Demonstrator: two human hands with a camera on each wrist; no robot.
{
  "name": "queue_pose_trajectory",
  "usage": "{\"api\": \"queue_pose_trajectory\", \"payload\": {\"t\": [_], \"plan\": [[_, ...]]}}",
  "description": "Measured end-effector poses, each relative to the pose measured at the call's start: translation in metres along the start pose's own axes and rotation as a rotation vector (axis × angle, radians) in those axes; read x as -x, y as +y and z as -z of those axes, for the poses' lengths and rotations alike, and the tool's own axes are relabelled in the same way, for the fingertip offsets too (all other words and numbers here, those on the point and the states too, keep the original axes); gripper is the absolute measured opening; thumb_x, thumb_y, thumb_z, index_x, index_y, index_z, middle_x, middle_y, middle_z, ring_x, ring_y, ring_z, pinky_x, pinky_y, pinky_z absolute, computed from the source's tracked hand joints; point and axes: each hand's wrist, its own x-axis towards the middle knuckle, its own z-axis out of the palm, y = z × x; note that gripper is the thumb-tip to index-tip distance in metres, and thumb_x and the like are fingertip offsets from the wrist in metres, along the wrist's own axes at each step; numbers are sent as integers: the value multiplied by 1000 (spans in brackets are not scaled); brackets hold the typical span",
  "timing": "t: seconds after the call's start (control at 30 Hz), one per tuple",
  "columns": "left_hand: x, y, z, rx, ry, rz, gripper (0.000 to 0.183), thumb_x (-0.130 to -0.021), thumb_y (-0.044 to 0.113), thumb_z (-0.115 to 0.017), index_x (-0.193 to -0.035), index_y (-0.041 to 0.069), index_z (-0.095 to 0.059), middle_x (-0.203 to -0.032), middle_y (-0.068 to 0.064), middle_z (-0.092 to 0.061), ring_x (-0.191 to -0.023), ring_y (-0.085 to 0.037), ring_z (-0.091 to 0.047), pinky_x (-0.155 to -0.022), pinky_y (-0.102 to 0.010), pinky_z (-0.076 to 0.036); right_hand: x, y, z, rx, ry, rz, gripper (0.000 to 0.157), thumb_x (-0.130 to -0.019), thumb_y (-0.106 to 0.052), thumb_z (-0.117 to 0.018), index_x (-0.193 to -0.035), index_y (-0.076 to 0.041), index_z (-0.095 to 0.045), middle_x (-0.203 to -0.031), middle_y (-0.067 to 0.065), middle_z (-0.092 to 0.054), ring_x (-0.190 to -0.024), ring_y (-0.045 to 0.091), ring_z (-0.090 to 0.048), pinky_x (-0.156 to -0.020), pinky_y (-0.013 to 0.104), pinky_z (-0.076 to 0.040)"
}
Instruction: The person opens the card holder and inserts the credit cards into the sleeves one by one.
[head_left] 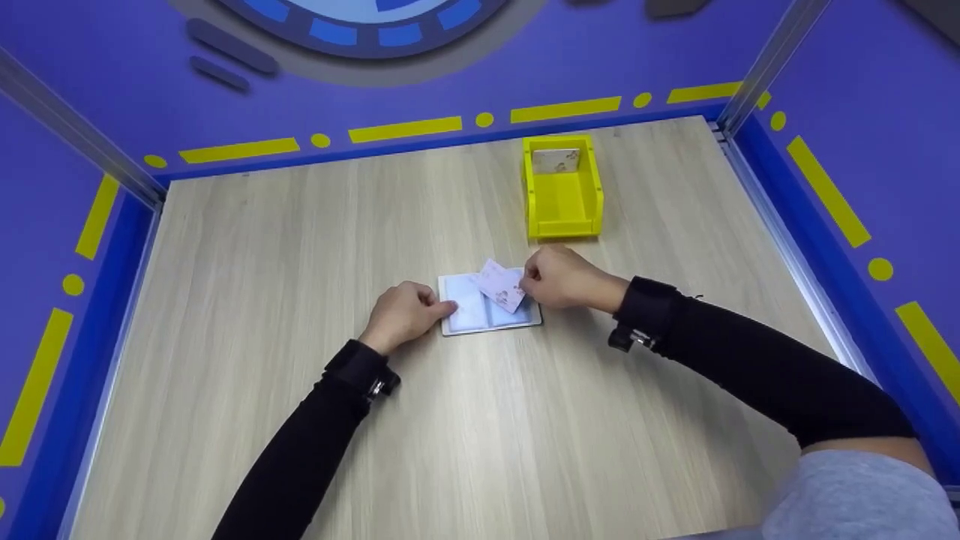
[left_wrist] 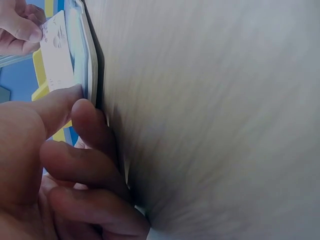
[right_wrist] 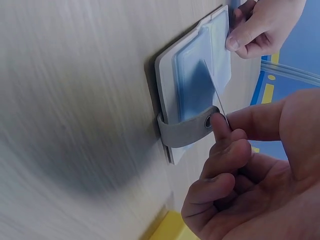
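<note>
An open card holder [head_left: 466,319] with clear plastic sleeves lies flat on the wooden table. My left hand [head_left: 401,311] grips its left edge, thumb on top of the sleeves and the other fingers curled at the side. Between thumb and forefinger, my right hand [head_left: 562,277] pinches a pale patterned card [head_left: 501,286] by its right end. The card slants above the right page, its far end over the middle of the holder. In the right wrist view a grey strap [right_wrist: 185,131] with a metal snap stands up from the holder's edge beside my right fingertips.
Behind my right hand stands a yellow open-front bin [head_left: 564,228], with a similar patterned card [head_left: 555,160] upright against its back wall. Blue panels [head_left: 420,105] with yellow marks border the table [head_left: 315,225] at the back and both sides.
</note>
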Motion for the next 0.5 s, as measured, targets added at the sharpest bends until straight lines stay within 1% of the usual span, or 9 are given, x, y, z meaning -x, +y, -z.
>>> {"api": "queue_pose_trajectory", "payload": {"t": [0.17, 0.3, 0.5], "plan": [[-1, -1, 1, -8, 1, 2, 47, -97, 50, -82, -67, 22, -59, -64, 10, -47, -66, -14, -48, -64, -31, -34, 0, -4, -3, 19, 3, 32, 28, -106, -23, -64, -95, -6, -83, -78, 0, -68, -64, 14, -52, -60, 29, -41], [-1, -1, 0, -2, 0, -1, 48, -97, 49, -82, -66, 22, -57, -63, 11, -47, -65, -14, -47, -63, -31, -34, -1, -7, -5, 27, -5, 28, 28, -105, -24, -65, -85, -8, -79, -73, -2, -63, -63, 14, -51, -60, 29, -40], [0, 0, 0, 3, -3, 2, 49, -97, 50, -82, -66, 22, -57, -64, 10, -47, -66, -14, -48, -65, -31, -35, -2, -13, -10, 40, -30, 31, 35, -105, -26, -65, -73, -15, -70, -65, -6, -55, -61, 13, -49, -62, 30, -39]]}}
